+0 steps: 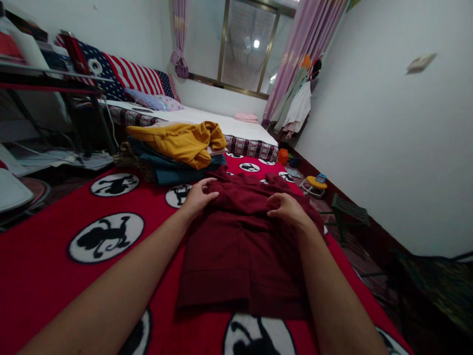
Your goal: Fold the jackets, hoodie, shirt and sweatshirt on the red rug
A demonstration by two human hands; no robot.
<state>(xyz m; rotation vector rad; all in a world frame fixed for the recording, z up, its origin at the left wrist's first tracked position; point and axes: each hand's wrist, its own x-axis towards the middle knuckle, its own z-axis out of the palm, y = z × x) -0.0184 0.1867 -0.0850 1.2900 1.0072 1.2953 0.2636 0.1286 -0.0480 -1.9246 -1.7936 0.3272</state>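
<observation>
head view: maroon garment (229,246) laid out on the red blanket (162,281), just beside a clothes pile (166,170) with a mustard piece (173,143) on top. left hand (197,199) is at its left edge, right hand (290,209) on its right side. both thumbs sit apart from the index fingers, can't tell if any cloth's pinched.
</observation>
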